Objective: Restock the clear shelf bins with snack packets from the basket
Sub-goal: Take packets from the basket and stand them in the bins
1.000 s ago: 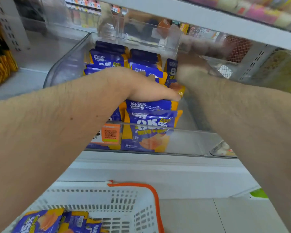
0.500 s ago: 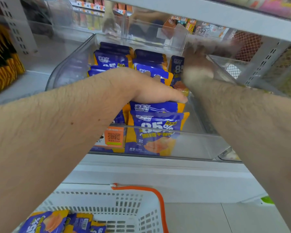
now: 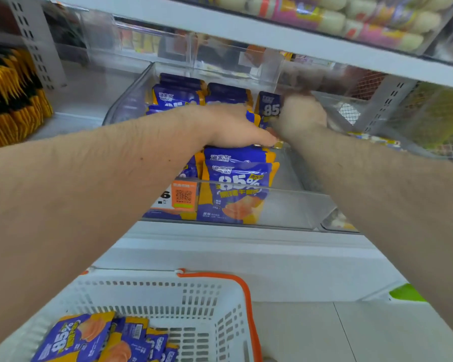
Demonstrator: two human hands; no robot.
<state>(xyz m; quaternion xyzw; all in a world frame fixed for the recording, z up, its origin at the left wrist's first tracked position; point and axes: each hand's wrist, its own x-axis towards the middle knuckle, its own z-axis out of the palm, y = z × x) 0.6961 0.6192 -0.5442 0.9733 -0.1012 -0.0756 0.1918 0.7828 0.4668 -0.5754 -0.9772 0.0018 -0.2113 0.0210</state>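
A clear shelf bin [image 3: 293, 205] holds rows of blue and orange snack packets [image 3: 236, 178]. My left hand [image 3: 233, 126] lies flat on top of the middle row, fingers straight and pointing right. My right hand [image 3: 302, 113] is blurred, deep in the bin's right side. It grips an upright packet marked "85" [image 3: 268, 107], whose lower half is hidden behind both hands. Below, a white basket [image 3: 194, 296] with an orange handle holds several more packets [image 3: 89, 338] at its left.
A shelf board [image 3: 246, 30] hangs low over the bin, with pink and white goods above it. Yellow and black packets [image 3: 11, 100] stand on the shelf to the left. Another clear bin [image 3: 338, 220] and mesh panels are at the right.
My right hand with the upright packet has stayed at the bin's right side, shifting slightly. My left hand keeps pressing on the middle row. The view has tilted a little.
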